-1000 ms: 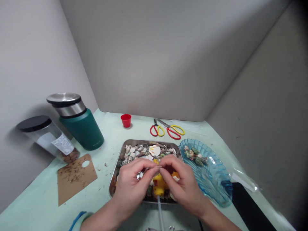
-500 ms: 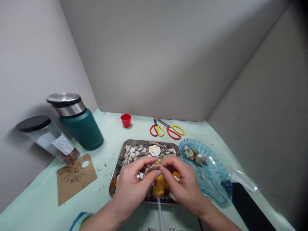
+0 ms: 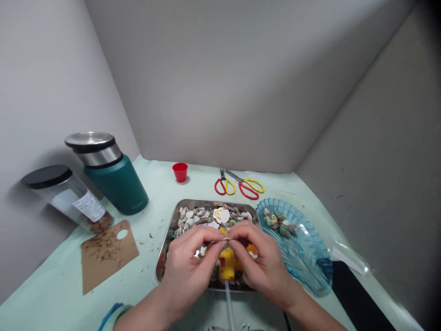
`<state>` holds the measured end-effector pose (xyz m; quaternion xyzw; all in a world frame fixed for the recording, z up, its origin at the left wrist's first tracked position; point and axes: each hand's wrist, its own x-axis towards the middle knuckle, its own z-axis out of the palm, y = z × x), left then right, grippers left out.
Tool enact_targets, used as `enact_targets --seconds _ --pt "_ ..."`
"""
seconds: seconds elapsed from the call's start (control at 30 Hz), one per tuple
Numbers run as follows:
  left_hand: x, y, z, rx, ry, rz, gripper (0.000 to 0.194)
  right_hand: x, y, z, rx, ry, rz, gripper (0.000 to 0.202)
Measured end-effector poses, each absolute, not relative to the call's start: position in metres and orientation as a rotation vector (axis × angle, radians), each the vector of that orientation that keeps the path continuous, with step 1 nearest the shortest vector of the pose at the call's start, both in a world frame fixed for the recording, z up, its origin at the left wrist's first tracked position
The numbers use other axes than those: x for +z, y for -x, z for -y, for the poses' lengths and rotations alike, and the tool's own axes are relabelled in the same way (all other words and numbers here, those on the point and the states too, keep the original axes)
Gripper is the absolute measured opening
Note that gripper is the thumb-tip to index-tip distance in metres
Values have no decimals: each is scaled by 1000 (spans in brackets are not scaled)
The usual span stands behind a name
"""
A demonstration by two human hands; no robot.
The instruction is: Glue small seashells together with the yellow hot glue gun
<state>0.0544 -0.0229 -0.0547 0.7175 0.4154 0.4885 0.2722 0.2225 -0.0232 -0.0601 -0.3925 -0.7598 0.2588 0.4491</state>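
Note:
Between the fingertips of both hands is a small, thin, brownish-white shell [image 3: 225, 239], turned nearly edge-on and partly covered by the fingers. My left hand [image 3: 191, 262] pinches its left side with thumb and fingers; my right hand [image 3: 262, 262] pinches its right end. Beneath them lies a yellow hot glue gun [image 3: 227, 265], with a translucent glue stick [image 3: 229, 303] coming out toward me. It rests over a metal tray [image 3: 164, 243] filled with many shells, among them a white scallop shell [image 3: 221, 215]. My hands hide much of the tray's middle.
A blue shell-shaped dish [image 3: 303, 257] with several greenish shells [image 3: 280, 223] stands right of the tray. Behind are two pairs of scissors [image 3: 241, 183] and a red cup [image 3: 180, 172]. At left are a green bottle [image 3: 119, 184], a clear jar [image 3: 74, 202] and brown cardboard [image 3: 106, 262].
The shell has tilted between my fingers, from showing its broad face to nearly edge-on. Both hands stay almost in the same place, still pinching it.

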Motion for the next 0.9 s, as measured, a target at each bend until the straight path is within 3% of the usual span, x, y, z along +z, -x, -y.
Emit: enact_targets --seconds 0.27,0.43,0.63,0.9 --pt "-56 -54 25 1352 -1955 -1017 12 -60 -223 21 650 920 1897 12" --pt "-56 -55 22 1262 -1701 -1128 5 -60 -223 22 661 987 1890 7" --pt "-53 -58 11 1176 -1145 -1210 15 -60 -220 23 762 1186 1803 6" --pt "-52 -61 10 1044 -1003 -1106 26 -67 -221 21 1089 1221 1526 18"
